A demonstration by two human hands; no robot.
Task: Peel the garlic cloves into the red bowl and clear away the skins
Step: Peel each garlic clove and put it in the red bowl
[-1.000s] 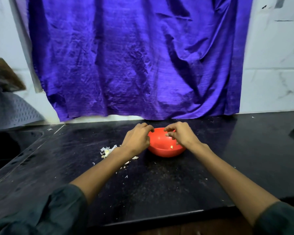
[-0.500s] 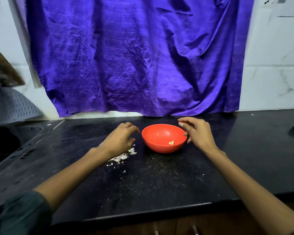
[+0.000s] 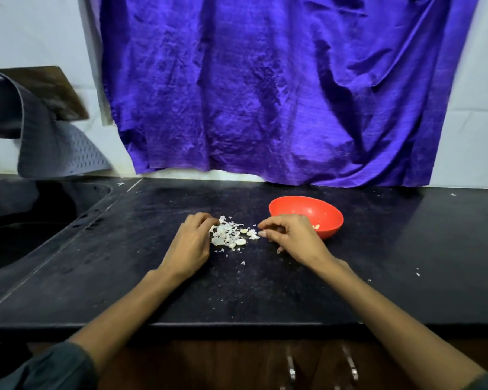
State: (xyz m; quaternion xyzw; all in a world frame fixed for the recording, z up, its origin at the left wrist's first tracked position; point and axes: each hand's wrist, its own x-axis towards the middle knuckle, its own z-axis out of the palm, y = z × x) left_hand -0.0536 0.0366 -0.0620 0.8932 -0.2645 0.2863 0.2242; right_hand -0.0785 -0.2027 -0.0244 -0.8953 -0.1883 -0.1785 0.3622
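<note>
Purple cloth (image 3: 279, 88) hangs over the pale wall behind a dark stone bench (image 3: 265, 291), with a sink basin (image 3: 26, 226) sunk into the surface at the far left. On the bench lies a small heap of white garlic skins (image 3: 229, 235), with loose flakes scattered just in front of it. The left hand (image 3: 192, 246) rests knuckles-up at the left edge of the heap, its fingers curled with the tips touching the skins. The right hand (image 3: 290, 237) sits at the heap's right edge, its fingers bent and its fingertips close together at the nearest scraps; whether it actually pinches one cannot be told. Behind the right hand, partly hidden by it, stands the red bowl (image 3: 307, 211), with a few peeled garlic cloves (image 3: 316, 226) inside.
</note>
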